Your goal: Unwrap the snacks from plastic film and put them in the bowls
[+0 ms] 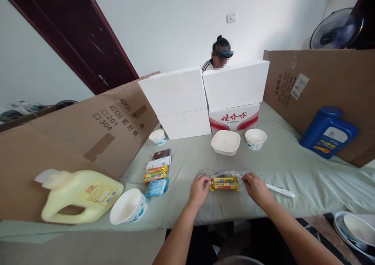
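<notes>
A clear plastic bag (225, 173) lies on the cloth in front of me, with several yellow-wrapped snack bars (224, 183) in or under it; which of the two I cannot tell. My left hand (200, 187) pinches the bag's left edge. At its right edge, my right hand (254, 185) has thumb and fingers closed on the plastic. A white plastic utensil (280, 190), its far end hidden behind my right hand, rests just to the right. Beyond the bag stands a shallow cream-coloured dish (225, 143).
Left of my hands sit several flat packets (157, 173), a paper bowl (129, 206) and a yellow jug (84, 194). White boxes (178, 101) form a wall at the back, a person (220, 52) behind them. More bowls (256, 139) stand nearby; a blue jug (328, 133) leans right.
</notes>
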Tool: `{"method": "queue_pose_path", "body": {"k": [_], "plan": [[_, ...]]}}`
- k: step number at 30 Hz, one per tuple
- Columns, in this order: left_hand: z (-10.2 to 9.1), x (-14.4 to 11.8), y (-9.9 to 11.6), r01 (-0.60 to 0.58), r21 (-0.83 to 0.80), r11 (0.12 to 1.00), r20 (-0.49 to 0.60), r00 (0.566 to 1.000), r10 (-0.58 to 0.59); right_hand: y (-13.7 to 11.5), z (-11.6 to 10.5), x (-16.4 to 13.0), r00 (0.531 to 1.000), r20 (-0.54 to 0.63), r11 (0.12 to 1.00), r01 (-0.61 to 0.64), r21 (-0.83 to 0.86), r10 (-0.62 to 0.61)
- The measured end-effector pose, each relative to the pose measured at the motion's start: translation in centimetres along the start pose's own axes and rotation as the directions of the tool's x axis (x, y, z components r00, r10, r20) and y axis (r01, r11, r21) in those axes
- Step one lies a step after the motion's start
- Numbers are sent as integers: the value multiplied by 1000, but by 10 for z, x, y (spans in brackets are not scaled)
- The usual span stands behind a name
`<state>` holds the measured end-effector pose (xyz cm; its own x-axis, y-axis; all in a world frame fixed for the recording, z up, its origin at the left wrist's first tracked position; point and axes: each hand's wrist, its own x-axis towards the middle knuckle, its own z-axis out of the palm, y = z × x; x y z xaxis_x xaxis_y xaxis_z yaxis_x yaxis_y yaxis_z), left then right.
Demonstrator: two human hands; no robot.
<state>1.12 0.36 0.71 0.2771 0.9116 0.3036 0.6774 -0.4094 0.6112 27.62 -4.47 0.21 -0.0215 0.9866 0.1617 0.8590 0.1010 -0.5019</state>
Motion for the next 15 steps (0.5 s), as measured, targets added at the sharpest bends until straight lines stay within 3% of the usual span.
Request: {"method": "queue_pose_path", "body": {"k": [3,6,8,12,15], "plan": [[-18,-14,1,-88,-212,973,98,989,111,3,-15,-7,995,-73,996,78,48,-75],[-35,-30,11,-207,-251,946,313,907,282,-6,-27,-14,972,-136,973,205,106,-189],[-40,-37,22,-267,-224,937,383,860,337,-22,-30,-16,945,-145,943,310,122,-292],[-32,-40,47,-307,-208,929,406,837,367,-63,-16,-8,840,-36,839,542,44,-541],[-19,-40,50,-267,-128,955,422,857,296,-79,-1,-2,799,111,796,600,-76,-591]]}}
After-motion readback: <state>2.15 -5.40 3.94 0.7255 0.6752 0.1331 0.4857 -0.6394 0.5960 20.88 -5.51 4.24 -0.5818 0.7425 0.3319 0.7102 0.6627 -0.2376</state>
